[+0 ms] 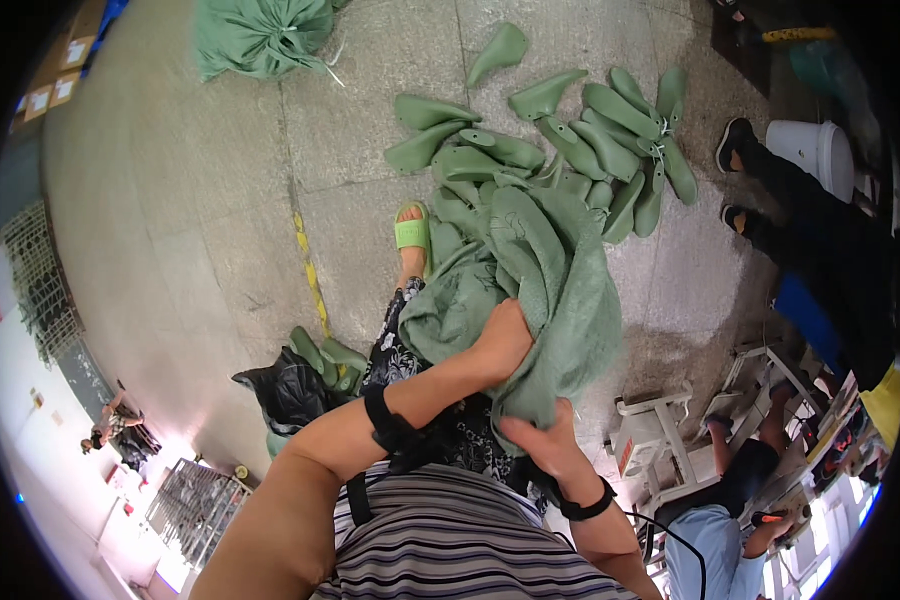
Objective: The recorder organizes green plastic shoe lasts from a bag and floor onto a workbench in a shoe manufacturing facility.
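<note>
A large green woven sack hangs bunched in front of my legs, its upper folds draped over green shoe lasts on the floor. My left hand is closed on the sack's middle, with the fingertips hidden behind a fold. Lower down and nearer my body, my right hand grips the sack's edge, thumb on the near side. Many loose green shoe lasts lie in a heap beyond the sack, a few of them tied together with white string at the right. One single last rests apart at the far side.
A tied full green sack stands at the far left. Beside my left leg are a black plastic bag and a few more lasts. To the right are a person's dark-trousered legs, a white bucket and a seated person.
</note>
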`<action>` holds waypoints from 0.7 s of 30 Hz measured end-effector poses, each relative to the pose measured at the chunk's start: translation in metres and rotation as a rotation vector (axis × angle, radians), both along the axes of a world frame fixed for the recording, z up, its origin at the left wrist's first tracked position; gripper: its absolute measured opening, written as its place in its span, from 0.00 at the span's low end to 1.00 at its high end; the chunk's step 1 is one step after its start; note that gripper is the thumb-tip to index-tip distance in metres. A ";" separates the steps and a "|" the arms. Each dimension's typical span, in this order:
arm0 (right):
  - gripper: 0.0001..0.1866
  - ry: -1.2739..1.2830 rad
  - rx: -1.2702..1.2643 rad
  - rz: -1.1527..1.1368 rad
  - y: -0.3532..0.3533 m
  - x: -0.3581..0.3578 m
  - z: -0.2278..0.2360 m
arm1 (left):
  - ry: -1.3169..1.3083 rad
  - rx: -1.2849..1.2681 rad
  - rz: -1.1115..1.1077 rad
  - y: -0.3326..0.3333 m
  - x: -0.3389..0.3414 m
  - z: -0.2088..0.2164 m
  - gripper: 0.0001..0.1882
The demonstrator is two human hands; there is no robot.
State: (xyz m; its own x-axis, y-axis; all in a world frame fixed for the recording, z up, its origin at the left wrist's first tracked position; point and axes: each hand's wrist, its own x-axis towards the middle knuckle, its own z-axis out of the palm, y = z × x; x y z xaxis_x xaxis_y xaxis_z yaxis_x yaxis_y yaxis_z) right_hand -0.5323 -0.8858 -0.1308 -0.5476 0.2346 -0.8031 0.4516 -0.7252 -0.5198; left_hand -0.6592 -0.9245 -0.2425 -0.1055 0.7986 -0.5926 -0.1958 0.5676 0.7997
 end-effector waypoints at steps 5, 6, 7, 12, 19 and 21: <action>0.10 -0.127 0.004 -0.344 -0.042 0.030 -0.085 | 0.159 -0.206 -0.159 -0.035 0.013 0.018 0.17; 0.12 -0.158 -0.281 -0.586 -0.040 0.050 -0.107 | 0.123 -0.188 -0.166 -0.014 0.009 0.057 0.11; 0.14 -0.186 -0.573 -0.810 -0.041 0.063 -0.111 | 0.175 -0.118 -0.223 -0.013 0.016 0.077 0.11; 0.15 0.048 -0.328 -0.470 -0.041 0.093 -0.089 | 0.261 0.273 -0.539 -0.025 0.035 0.132 0.11; 0.16 0.306 0.183 0.051 -0.026 0.155 -0.067 | -0.142 0.673 -0.523 -0.009 0.001 0.198 0.15; 0.16 0.343 0.336 0.180 0.035 0.098 -0.089 | -0.361 0.426 -0.420 -0.007 -0.024 0.188 0.16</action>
State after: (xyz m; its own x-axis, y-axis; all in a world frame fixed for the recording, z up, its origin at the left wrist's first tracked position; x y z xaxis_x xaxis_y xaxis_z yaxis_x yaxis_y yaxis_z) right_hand -0.4344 -0.8505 -0.2198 -0.8220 0.3271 -0.4662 0.3162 -0.4187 -0.8513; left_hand -0.6835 -0.9319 -0.0545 0.4078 0.8993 -0.1581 -0.3241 0.3045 0.8957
